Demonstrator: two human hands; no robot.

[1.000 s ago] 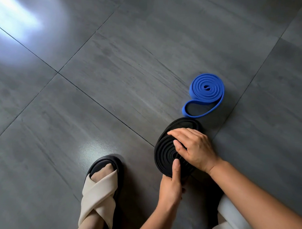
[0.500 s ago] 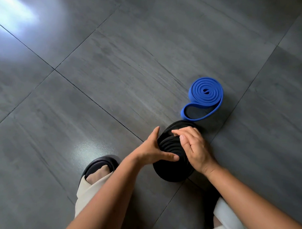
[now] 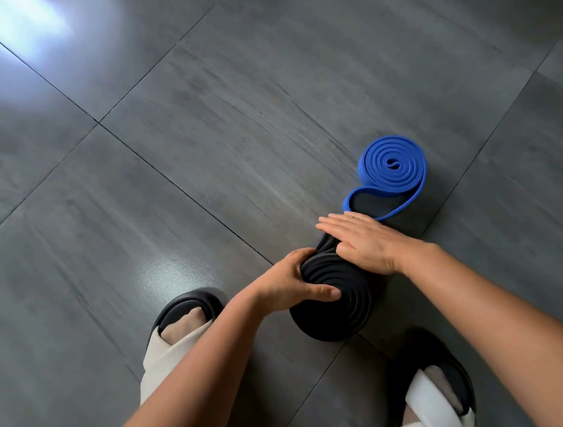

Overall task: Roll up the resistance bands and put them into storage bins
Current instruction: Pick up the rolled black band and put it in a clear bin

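I can read no text, label, brand or number here: none on the black band (image 3: pixel 334 314), none on the blue band (image 3: pixel 391 172), none on the floor (image 3: pixel 212 147).
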